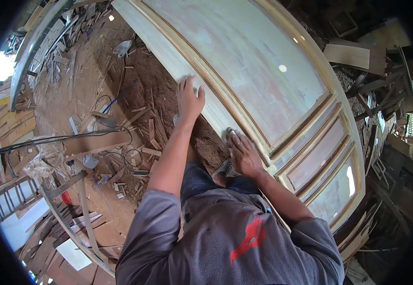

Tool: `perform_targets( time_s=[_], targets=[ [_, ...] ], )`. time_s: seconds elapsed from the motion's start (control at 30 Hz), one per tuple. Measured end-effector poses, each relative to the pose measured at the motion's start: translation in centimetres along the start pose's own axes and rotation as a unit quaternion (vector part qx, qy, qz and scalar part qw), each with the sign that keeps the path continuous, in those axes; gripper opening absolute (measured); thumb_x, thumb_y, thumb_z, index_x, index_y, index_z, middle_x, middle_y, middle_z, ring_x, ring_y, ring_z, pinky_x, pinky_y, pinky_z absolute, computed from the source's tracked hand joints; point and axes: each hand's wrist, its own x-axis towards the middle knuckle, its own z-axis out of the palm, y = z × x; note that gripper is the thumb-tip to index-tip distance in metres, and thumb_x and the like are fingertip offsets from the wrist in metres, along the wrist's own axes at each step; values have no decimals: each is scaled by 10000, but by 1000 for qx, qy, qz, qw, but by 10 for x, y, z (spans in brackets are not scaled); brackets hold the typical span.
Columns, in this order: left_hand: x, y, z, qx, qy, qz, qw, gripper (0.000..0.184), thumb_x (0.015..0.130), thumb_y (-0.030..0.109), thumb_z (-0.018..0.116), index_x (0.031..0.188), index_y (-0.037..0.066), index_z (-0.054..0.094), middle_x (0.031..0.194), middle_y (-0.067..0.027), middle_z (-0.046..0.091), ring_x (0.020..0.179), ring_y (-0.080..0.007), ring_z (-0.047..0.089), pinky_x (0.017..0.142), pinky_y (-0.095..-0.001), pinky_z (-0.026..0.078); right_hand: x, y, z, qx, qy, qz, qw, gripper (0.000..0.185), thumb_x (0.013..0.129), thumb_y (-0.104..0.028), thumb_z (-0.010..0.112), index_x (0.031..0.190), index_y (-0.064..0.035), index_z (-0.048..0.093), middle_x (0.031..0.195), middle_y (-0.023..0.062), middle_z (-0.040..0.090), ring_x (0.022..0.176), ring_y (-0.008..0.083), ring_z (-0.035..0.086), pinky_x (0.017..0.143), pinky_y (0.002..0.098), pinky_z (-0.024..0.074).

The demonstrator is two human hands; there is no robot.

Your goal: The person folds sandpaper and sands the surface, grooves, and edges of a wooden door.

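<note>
A large pale panel (263,66) with raised wooden mouldings lies in front of me, running from the upper middle to the lower right. My left hand (190,99) rests on its near flat border, thumb apart from the fingers, and nothing shows in it. Further down the same border, my right hand (245,153) is bent over a small greyish thing at its fingertips, mostly hidden and too small to name. The fingers of that hand press down close to the long moulding (216,90).
Wood scraps and dirt cover the ground (142,90) at left. A black cable (59,137) crosses there, near a curved wooden frame (61,221). Boards (346,56) and timber pieces are piled at right. A sandalled foot shows below the panel edge.
</note>
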Motion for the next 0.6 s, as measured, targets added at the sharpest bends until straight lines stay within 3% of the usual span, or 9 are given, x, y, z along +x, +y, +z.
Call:
perform_targets(
  time_s=[0.07, 0.1, 0.23, 0.33, 0.47, 0.6],
  targets=[
    [28, -9, 7, 42, 0, -5, 999, 554, 1045, 287, 735, 1504, 13, 592, 1571, -258, 575, 1506, -461, 494, 1257, -582, 398, -1, 3, 3, 68, -85, 13, 994, 721, 1039, -164, 622, 1717, -57, 402, 1753, 272, 384, 1664, 458, 303, 1383, 549, 232],
    [38, -14, 13, 47, 4, -3, 999, 569, 1073, 335, 690, 1526, 12, 570, 1598, -258, 545, 1545, -437, 455, 1301, -591, 341, 2, 3, -3, -8, -127, -18, 992, 840, 1049, -230, 640, 1767, -31, 252, 1801, 285, 279, 1683, 461, 252, 1388, 521, 222],
    [51, -25, 30, 83, 71, 39, 993, 534, 1087, 315, 655, 1516, 7, 578, 1578, -256, 562, 1535, -414, 476, 1313, -573, 337, -1, -5, -13, 58, -136, 29, 989, 910, 1044, -399, 695, 1746, 9, 284, 1794, 285, 298, 1685, 458, 253, 1390, 528, 206],
    [53, -32, 33, 50, 93, 38, 994, 481, 1070, 263, 648, 1474, 3, 614, 1548, -244, 597, 1510, -414, 504, 1307, -566, 349, -7, -7, -12, 23, -137, 59, 989, 905, 1029, -380, 711, 1742, -6, 297, 1782, 285, 321, 1676, 443, 281, 1385, 525, 233],
    [52, -33, 36, 35, 101, 32, 994, 425, 1024, 187, 659, 1408, 5, 665, 1514, -225, 638, 1481, -423, 536, 1296, -567, 366, 18, -14, 5, 5, -42, 93, 995, 745, 1049, -213, 648, 1723, -43, 382, 1772, 279, 351, 1648, 468, 339, 1372, 541, 272],
    [54, -29, 34, 35, 105, 32, 993, 451, 959, 122, 685, 1394, 5, 673, 1505, -223, 642, 1476, -420, 537, 1296, -571, 372, 22, 6, 11, -75, -55, 26, 995, 788, 988, -213, 664, 1726, -98, 413, 1788, 217, 366, 1646, 445, 360, 1376, 529, 276]
  ],
)
